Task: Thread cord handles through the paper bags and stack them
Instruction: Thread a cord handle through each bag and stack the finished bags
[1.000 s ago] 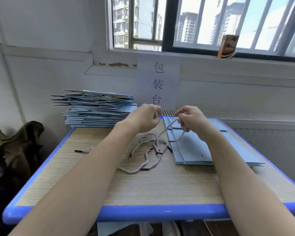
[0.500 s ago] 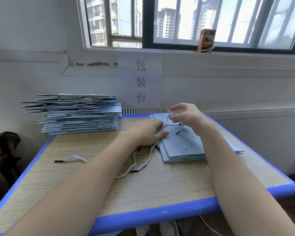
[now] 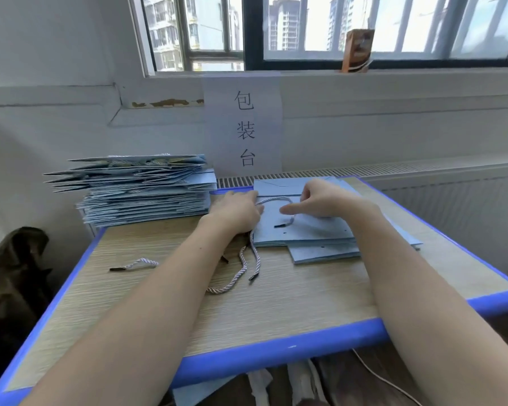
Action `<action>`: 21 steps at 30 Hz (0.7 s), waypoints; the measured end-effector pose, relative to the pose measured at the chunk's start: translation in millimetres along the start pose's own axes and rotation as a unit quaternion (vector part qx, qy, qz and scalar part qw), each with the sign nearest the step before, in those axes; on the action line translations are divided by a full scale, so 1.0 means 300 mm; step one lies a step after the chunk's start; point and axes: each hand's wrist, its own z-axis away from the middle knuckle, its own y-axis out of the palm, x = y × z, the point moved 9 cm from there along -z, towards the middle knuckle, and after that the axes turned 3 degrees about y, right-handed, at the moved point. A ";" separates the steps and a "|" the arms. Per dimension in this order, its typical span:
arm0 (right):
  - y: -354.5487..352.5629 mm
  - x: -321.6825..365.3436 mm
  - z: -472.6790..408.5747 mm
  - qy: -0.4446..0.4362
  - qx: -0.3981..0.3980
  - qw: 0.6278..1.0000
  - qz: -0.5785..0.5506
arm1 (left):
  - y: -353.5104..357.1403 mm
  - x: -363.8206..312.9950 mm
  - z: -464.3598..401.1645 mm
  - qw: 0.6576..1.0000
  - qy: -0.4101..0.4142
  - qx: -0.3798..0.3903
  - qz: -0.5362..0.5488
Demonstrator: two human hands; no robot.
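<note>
Fingers (image 3: 305, 191) of the right hand (image 3: 320, 202) curl and pinch a cord (image 3: 273, 199) looped over the top flat bag (image 3: 305, 227). Left hand (image 3: 236, 210) lies on the bag's left edge; grip unclear. Loose cords (image 3: 244, 273) lie on the table (image 3: 276, 306); a finished stack (image 3: 141, 191) sits at the far left.
</note>
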 end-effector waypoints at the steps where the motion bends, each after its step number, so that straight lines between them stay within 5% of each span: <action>1: 0.005 0.006 0.011 0.007 0.016 1.000 0.018 | 0.000 0.009 -0.005 1.000 -0.006 -0.006 -0.005; 6: 0.027 0.057 0.036 -0.034 0.057 0.998 0.017 | 0.000 0.024 -0.024 0.999 -0.010 -0.032 0.036; 14: -0.032 0.051 0.014 -0.060 -0.052 0.992 -0.103 | -0.024 -0.040 -0.011 0.991 0.095 -0.055 0.083; 21: 0.001 0.081 0.044 -0.081 0.030 0.973 -0.215 | -0.131 -0.059 0.047 0.966 0.120 -0.097 0.207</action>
